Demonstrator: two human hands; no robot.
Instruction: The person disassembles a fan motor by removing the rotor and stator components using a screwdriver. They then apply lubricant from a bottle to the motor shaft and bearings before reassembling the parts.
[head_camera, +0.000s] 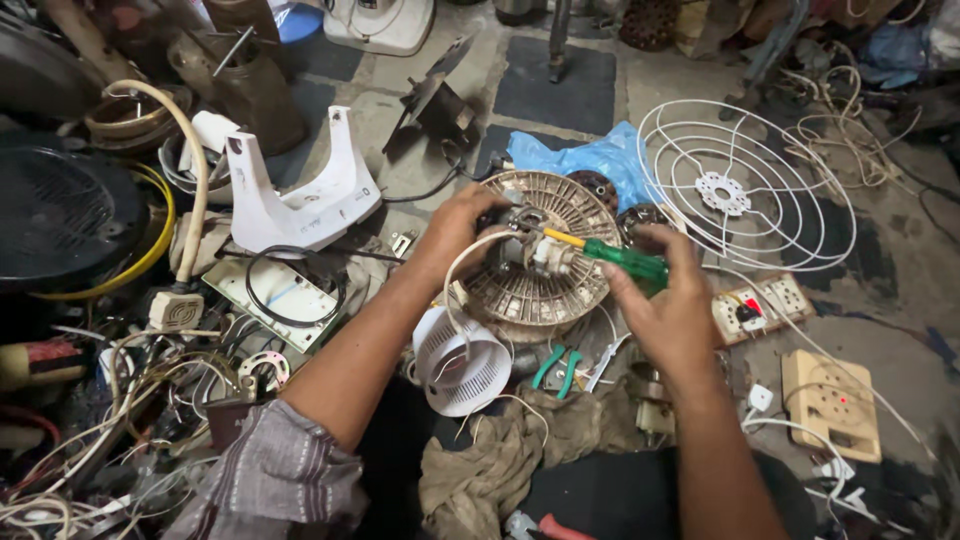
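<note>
While the left hand (455, 232) steadies the fan motor (540, 255), the right hand (665, 305) clasps a green screwdriver (610, 258).

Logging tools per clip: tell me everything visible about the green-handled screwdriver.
The screwdriver has a translucent green handle, a yellow collar and a thin metal shaft. It lies nearly level, tilted slightly up to the left, its tip at the small motor in the middle of the round ribbed fan housing. The right hand grips the handle, covering its rear end. The left hand rests on the housing's edge, apart from the tool. Whether the tip sits in a screw cannot be seen.
</note>
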